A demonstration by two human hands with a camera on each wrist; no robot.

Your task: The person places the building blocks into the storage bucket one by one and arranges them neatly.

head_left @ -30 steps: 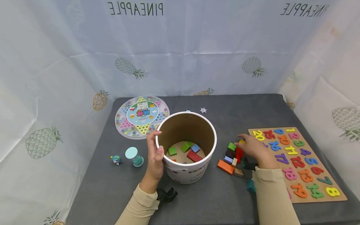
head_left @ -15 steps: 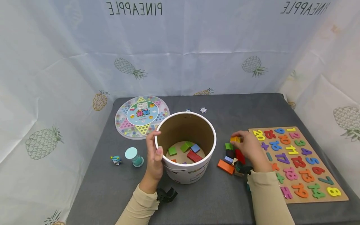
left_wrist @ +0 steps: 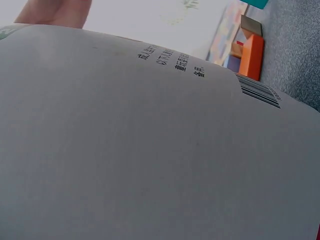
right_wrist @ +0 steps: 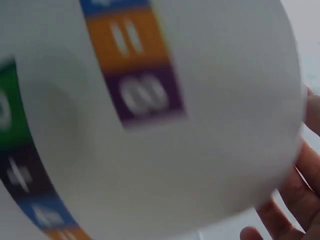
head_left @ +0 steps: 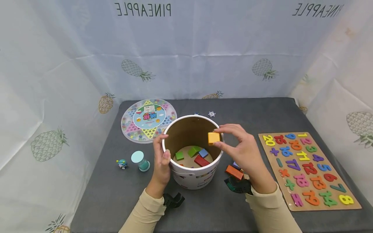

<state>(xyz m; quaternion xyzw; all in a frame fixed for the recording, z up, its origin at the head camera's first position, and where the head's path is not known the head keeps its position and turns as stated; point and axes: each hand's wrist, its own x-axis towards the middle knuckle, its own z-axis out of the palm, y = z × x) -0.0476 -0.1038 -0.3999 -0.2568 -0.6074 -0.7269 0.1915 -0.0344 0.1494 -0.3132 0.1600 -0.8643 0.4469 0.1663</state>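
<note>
A white bucket (head_left: 193, 181) stands upright at the middle of the table, with green, blue and red wooden blocks on its floor. My left hand (head_left: 161, 166) grips its left rim, thumb and fingers on either side of the edge. Between the thumb and fingers of my right hand (head_left: 247, 152) is a yellow-orange block (head_left: 213, 138), held over the bucket's right part. The bucket's printed wall (left_wrist: 150, 140) fills most of the left wrist view. Beside my right wrist lies an orange block (head_left: 234, 172); my hand hides much of the pile around it.
A number puzzle board (head_left: 287, 194) lies on the right. Behind the bucket at left is a round Chinese checkers board (head_left: 131, 127). A teal-topped sand timer (head_left: 141, 160) and a small toy figure (head_left: 122, 164) stand left. A poker chip (head_left: 211, 114) lies at the back.
My right hand took the yellow-orange block from the pile on the right, then carried it left and over the bucket. My left hand stays on the rim.
</note>
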